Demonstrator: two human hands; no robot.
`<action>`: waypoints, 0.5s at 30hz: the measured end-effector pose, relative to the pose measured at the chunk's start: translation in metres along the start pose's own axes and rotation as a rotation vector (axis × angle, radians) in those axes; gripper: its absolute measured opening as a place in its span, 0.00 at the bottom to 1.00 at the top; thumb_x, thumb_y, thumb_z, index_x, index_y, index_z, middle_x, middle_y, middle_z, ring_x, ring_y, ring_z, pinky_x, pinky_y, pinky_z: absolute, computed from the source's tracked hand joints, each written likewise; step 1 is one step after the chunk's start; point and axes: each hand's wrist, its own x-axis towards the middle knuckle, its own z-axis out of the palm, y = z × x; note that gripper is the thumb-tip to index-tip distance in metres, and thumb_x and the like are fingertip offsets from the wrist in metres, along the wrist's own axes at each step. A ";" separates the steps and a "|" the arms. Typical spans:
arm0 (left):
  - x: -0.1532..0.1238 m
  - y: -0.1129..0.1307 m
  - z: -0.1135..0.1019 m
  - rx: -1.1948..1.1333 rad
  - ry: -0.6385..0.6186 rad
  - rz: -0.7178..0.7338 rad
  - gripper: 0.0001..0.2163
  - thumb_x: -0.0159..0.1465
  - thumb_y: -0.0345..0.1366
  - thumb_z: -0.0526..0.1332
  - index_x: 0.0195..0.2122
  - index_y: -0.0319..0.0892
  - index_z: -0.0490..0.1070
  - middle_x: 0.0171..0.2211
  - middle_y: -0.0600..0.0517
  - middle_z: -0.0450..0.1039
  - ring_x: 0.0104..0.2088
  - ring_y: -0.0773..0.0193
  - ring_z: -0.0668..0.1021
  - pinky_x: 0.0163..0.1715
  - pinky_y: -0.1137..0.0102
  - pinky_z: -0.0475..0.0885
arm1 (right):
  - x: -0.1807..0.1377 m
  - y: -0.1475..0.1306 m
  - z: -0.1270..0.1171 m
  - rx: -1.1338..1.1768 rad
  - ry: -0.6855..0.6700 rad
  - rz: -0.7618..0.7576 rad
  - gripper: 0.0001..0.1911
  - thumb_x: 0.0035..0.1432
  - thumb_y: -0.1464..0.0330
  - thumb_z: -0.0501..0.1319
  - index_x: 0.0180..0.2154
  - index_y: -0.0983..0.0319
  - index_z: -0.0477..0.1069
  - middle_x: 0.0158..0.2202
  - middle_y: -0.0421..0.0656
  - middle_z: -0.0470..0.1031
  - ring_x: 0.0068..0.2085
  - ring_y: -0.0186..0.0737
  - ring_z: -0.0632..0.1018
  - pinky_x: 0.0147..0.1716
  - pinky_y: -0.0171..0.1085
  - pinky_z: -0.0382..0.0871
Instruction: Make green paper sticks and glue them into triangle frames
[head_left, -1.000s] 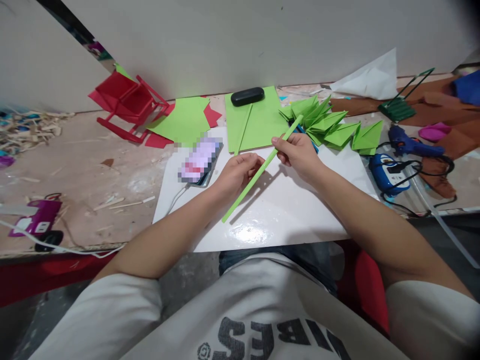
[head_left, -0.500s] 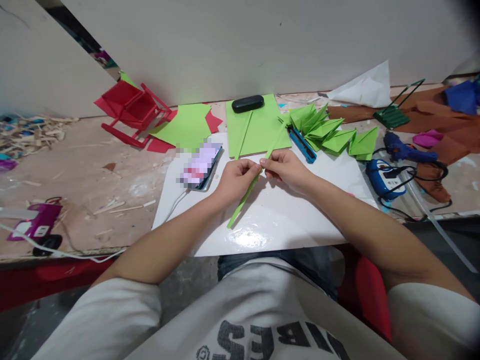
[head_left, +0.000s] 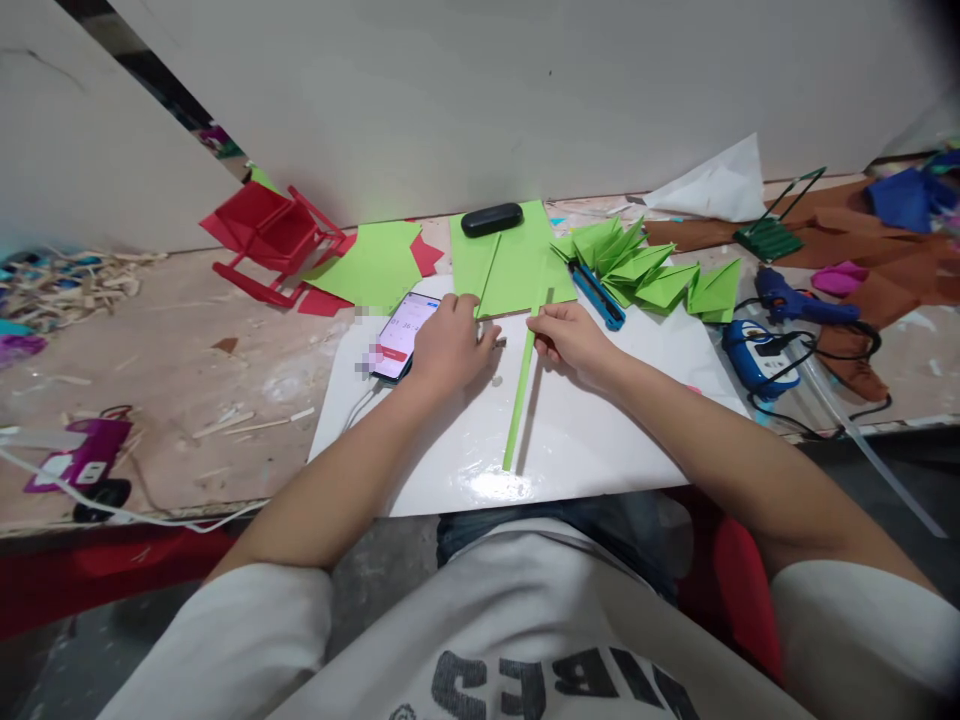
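Observation:
Between the thumb and fingers of my right hand a long, narrow green paper strip is pinched near its upper part. Its lower end hangs toward me over the white board. My left hand is open over the board, thumb apart from the fingers, overlapping the edge of a lit phone. Its fingertips are at the lower end of a second thin green strip, which lies on a green paper pad; whether they touch it I cannot tell. A blue cutter knife lies beyond my right hand.
A black case rests on the pad. Folded green paper pieces lie to its right, near a blue glue gun and a blue socket block with cables. A red miniature rocking chair stands at left, wood scraps beyond it.
My left hand has let go of the strip and moved left and up, its fingers spreading. The strip stays in my right hand and now hangs more upright.

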 end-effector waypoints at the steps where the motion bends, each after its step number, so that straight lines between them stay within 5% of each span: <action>1: 0.005 -0.002 0.000 0.074 -0.038 -0.030 0.20 0.76 0.44 0.62 0.64 0.39 0.76 0.61 0.33 0.80 0.57 0.37 0.83 0.52 0.51 0.77 | 0.000 0.000 0.000 0.001 0.000 0.002 0.23 0.72 0.74 0.64 0.22 0.59 0.67 0.16 0.37 0.70 0.14 0.27 0.61 0.12 0.29 0.52; 6: 0.020 -0.012 -0.001 0.158 -0.109 -0.082 0.16 0.75 0.35 0.56 0.52 0.39 0.83 0.49 0.34 0.85 0.51 0.37 0.85 0.51 0.52 0.75 | 0.001 0.001 0.000 0.006 0.031 -0.003 0.22 0.72 0.73 0.64 0.23 0.59 0.66 0.17 0.37 0.72 0.15 0.26 0.61 0.12 0.29 0.54; 11: 0.023 -0.025 0.000 -0.280 0.087 -0.132 0.12 0.67 0.34 0.65 0.48 0.40 0.85 0.41 0.41 0.87 0.43 0.47 0.84 0.48 0.58 0.76 | 0.006 0.002 -0.006 0.050 0.088 -0.024 0.21 0.69 0.69 0.70 0.25 0.59 0.67 0.18 0.36 0.73 0.15 0.26 0.62 0.12 0.28 0.56; 15: 0.028 -0.036 0.008 -0.599 0.100 -0.204 0.14 0.63 0.35 0.68 0.48 0.38 0.85 0.37 0.44 0.85 0.38 0.53 0.83 0.44 0.61 0.76 | 0.009 0.002 -0.010 0.064 0.098 -0.041 0.21 0.68 0.68 0.71 0.24 0.59 0.67 0.18 0.37 0.73 0.15 0.26 0.63 0.13 0.28 0.53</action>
